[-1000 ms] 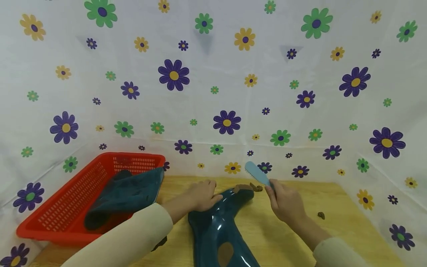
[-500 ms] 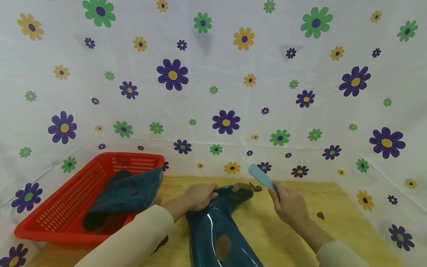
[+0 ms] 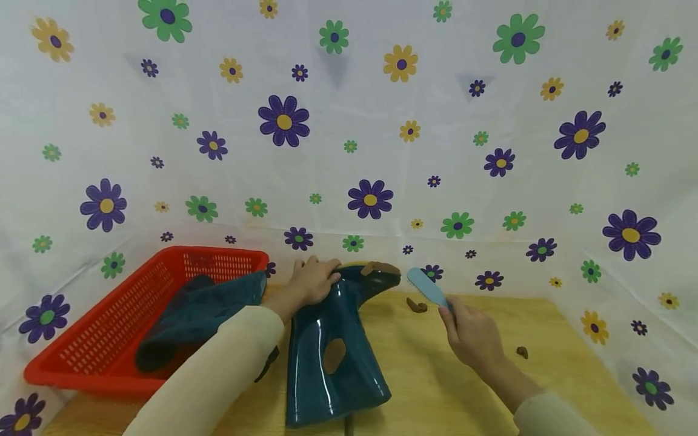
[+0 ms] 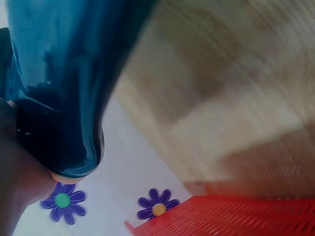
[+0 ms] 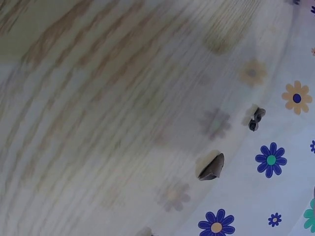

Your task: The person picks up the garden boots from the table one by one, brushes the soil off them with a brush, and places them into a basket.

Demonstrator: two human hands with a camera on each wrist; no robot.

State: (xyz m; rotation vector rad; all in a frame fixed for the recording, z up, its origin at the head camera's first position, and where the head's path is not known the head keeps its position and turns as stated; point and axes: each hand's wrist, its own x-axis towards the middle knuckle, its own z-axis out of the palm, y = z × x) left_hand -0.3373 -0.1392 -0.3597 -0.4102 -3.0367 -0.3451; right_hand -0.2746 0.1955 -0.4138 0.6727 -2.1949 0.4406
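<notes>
A shiny dark teal rubber boot [image 3: 345, 303] is held upside down, its shaft pointing down toward me and its toe to the right. My left hand [image 3: 312, 280] grips it at the heel; in the left wrist view the rounded heel shows beside the hand [image 4: 19, 172]. Brown patches mark the shaft [image 3: 334, 356] and the sole by the toe [image 3: 380, 267]. My right hand [image 3: 477, 336] holds a light blue brush [image 3: 426, 286] by its handle, the head pointing up and left, just right of the boot's toe.
On the left, a red slotted basket [image 3: 98, 345] holds a second teal boot [image 3: 218, 306]. Curled brown scraps [image 3: 417, 305] lie on the wooden table [image 3: 447, 387], with another small scrap [image 3: 522, 352] farther right. A dark piece [image 3: 267, 364] lies by my left forearm. Flower-printed sheeting encloses the table.
My left hand has raised the boot and moved it up and left, so its shaft opening now comes into view. My right hand shifted slightly right with the brush, then stayed nearly still.
</notes>
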